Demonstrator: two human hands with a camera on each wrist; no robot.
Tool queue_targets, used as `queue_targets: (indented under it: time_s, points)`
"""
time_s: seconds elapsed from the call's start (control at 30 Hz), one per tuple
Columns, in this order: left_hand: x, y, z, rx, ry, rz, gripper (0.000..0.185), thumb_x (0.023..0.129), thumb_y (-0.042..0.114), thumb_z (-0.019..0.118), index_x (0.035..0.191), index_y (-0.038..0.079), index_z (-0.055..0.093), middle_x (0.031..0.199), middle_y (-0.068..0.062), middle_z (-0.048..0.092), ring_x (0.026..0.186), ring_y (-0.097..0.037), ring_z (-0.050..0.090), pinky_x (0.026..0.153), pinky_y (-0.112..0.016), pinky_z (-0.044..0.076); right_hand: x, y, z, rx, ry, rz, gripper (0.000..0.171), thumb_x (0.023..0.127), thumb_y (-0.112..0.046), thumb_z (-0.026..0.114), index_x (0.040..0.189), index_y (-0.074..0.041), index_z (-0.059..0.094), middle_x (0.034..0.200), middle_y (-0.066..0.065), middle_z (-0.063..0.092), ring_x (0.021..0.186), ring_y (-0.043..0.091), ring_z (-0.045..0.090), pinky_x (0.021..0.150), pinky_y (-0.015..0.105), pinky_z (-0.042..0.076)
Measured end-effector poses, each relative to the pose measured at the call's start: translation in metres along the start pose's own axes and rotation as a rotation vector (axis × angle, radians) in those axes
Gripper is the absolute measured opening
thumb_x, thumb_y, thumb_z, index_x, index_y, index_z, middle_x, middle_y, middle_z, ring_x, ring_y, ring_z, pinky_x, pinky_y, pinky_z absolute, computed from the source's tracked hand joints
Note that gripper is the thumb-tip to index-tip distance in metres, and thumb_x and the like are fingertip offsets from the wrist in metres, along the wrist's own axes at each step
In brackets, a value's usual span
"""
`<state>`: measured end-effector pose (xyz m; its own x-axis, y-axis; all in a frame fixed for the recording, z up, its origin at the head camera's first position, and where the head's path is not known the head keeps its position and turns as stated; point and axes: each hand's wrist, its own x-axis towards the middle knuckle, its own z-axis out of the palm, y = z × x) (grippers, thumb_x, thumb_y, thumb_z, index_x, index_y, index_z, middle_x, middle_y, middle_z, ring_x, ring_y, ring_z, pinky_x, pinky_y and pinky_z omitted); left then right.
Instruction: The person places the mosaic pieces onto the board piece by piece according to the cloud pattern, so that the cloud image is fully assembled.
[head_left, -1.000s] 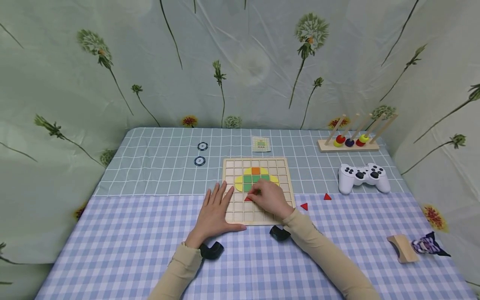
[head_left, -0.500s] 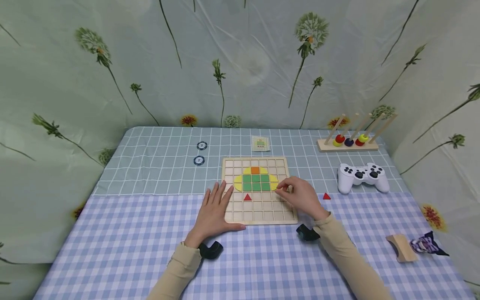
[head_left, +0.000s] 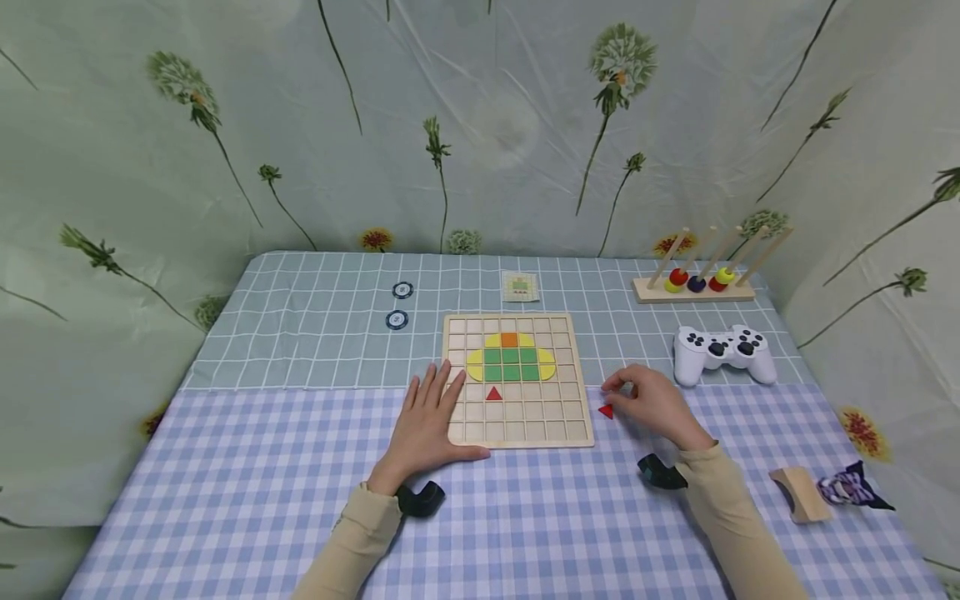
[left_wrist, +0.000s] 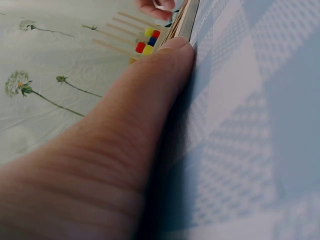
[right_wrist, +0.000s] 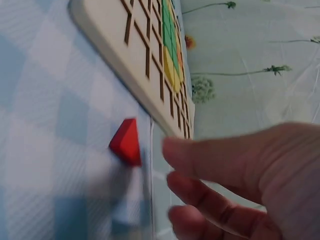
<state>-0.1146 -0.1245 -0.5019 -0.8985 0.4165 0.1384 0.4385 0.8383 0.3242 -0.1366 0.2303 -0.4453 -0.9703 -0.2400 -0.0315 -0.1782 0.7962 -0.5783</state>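
Grid board [head_left: 517, 433] w/ green, yellow, orange, red tiles; left fingers [head_left: 435, 392] flat on it, right fingers [head_left: 618, 383] loose, empty, by red triangle [head_left: 606, 411].

The right hand [head_left: 654, 405] hides the second loose red triangle; the small card's [head_left: 520, 287] print is too small to read.

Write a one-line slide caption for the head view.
Left hand rests on wooden grid board; right hand reaches beside a loose red triangle.
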Motion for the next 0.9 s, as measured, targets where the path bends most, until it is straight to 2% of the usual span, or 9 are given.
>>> queue_targets:
  time_s: [0.27,0.53,0.73,0.9]
  points:
    - [0.0,0.0,0.0,0.001,0.006,-0.002,0.119,0.063,0.079,0.062,0.152,0.011,0.023,0.157,-0.013,0.012,0.143,-0.032,0.005,0.113,-0.048,0.002,-0.01,0.01,0.0,-0.012,-0.081,-0.023,0.012,0.08,-0.013,0.076,0.091,-0.01,0.073,0.086,-0.002,0.061,0.063,0.013,0.046,0.052,0.027,0.039]
    - [0.0,-0.001,0.0,0.001,0.002,-0.002,0.118,0.064,0.08,0.062,0.152,0.011,0.022,0.157,-0.013,0.012,0.143,-0.031,0.003,0.113,-0.047,0.001,-0.012,0.013,0.003,-0.026,-0.084,-0.042,0.013,0.077,-0.014,0.079,0.086,-0.013,0.069,0.083,-0.003,0.058,0.062,0.013,0.045,0.052,0.028,0.037]
    - [0.0,-0.001,0.001,0.003,-0.004,-0.006,0.119,0.063,0.079,0.063,0.152,0.011,0.022,0.157,-0.013,0.011,0.143,-0.031,0.003,0.114,-0.046,0.0,-0.011,0.013,0.008,0.05,-0.09,-0.053,0.017,0.078,-0.009,0.078,0.085,-0.011,0.062,0.078,-0.003,0.057,0.061,0.013,0.044,0.052,0.026,0.036]
    - [0.0,0.0,0.0,0.006,-0.001,-0.003,0.119,0.063,0.08,0.062,0.152,0.011,0.023,0.157,-0.013,0.012,0.143,-0.03,0.003,0.114,-0.046,0.0,-0.013,0.009,0.013,0.091,-0.033,-0.029,0.016,0.077,-0.006,0.077,0.084,-0.009,0.063,0.075,-0.003,0.058,0.059,0.013,0.045,0.051,0.026,0.037]
